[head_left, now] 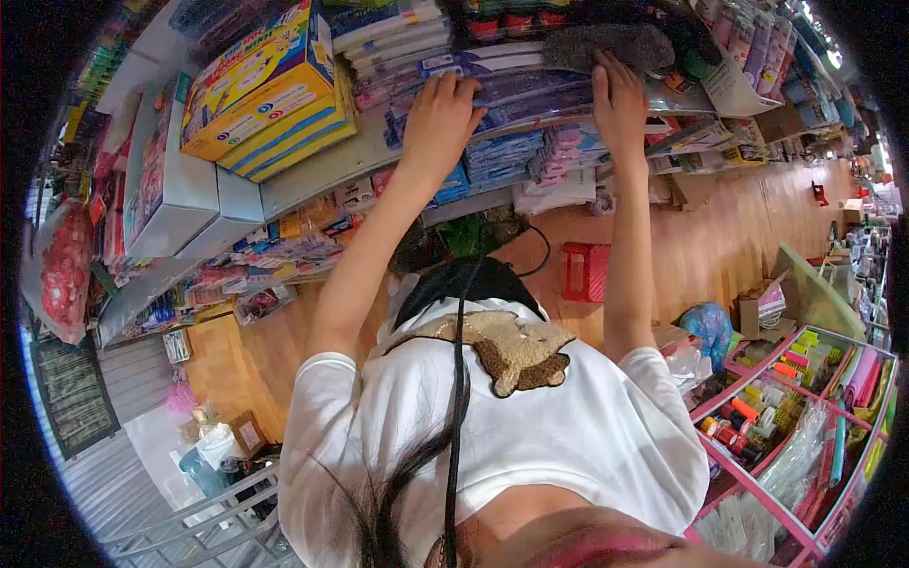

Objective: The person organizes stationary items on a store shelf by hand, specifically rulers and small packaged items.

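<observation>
On a shelf at the top of the head view lies a long duster (606, 49) with a dark grey, fuzzy head, its left part in purple and white. My left hand (442, 118) rests at the left part, fingers bent a little over the edge and thumb apart. Toward the fuzzy head, my right hand (618, 95) lies with its fingers stretched out and touching it. Both hands press from above and neither is wrapped round anything. Beneath them is a stack of purple plastic-wrapped packs (540, 102). The fingertips partly cover the duster.
Yellow boxes (260, 95) stand left on the shelf, beside white boxes (180, 204). Below hang blue packs (502, 159). A red stool (586, 272) stands on the wooden floor (729, 213). A pink-edged divided display (757, 483) holds small goods at lower right. Metal rails (204, 521) are lower left.
</observation>
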Motion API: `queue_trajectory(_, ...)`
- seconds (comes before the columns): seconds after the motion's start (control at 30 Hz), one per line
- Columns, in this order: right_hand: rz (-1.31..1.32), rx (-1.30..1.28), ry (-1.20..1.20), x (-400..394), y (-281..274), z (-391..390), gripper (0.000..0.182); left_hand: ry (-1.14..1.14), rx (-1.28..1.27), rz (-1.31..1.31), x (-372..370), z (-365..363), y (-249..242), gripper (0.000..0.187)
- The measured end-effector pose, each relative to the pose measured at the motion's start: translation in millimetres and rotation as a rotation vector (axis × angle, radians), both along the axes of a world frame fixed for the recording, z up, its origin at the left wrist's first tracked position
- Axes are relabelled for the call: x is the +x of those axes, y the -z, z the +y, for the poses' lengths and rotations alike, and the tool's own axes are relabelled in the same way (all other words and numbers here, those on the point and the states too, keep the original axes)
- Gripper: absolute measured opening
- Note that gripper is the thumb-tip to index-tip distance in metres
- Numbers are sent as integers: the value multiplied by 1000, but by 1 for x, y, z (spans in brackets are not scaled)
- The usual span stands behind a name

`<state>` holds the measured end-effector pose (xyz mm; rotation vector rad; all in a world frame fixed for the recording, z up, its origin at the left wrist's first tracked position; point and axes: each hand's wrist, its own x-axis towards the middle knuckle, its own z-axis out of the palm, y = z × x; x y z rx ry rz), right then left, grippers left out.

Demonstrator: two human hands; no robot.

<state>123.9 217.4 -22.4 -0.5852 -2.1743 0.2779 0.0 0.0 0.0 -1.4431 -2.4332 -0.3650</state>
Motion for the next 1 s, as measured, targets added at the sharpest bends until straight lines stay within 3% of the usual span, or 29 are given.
queue_trajectory(0.27, 51, -120, -87, -4, 7, 14, 38, 81, 118, 46, 11, -40, -11, 23)
queue_trajectory(0.37, 190, -156, -178, -4, 5, 14, 40, 84, 249, -209, 12, -71, -27, 24)
queue_trajectory(0.47, 193, -439, 5, 13, -13, -16, 39, 83, 341, -460, 11, -100, -34, 25)
queue_trajectory(0.57, 543, -169, 23, 15, -15, -31, 38, 29, 394, -675, 16, -119, -38, 26)
queue_trajectory(0.67, 678, -542, -171, 19, -41, -73, 34, -7, 388, -906, 21, -135, -42, 31)
queue_trajectory(0.77, 597, -861, -517, 17, -61, -123, 36, -3, 429, -1211, 24, -150, -36, 34)
queue_trajectory(0.87, 668, -964, -885, 6, -64, -158, 52, 79, 372, -1349, 26, -168, -26, 35)
queue_trajectory(1.0, 732, -1075, -1116, 3, -76, -193, 59, 224, 139, -1682, 22, -183, -18, 27)
